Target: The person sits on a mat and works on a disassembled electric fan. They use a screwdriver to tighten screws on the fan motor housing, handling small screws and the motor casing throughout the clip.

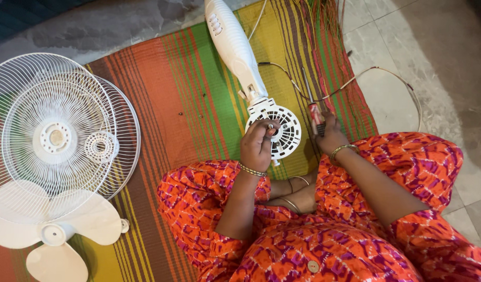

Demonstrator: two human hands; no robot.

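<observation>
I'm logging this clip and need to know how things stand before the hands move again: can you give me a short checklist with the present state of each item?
1. Left hand steadying the round white fan motor housing: ok, fingers rest on its front face.
2. Right hand gripping the red-handled screwdriver: ok, closed around the handle.
3. Screwdriver tip seated in a screw: cannot tell, the shaft points away from the housing.
4. Fan stand lying flat on the striped mat: ok.
5. Wire grilles and fan blade set aside: ok, stacked at the far left.
6. Loose screws accounted for: cannot tell, only small dark specks on the mat.
</observation>
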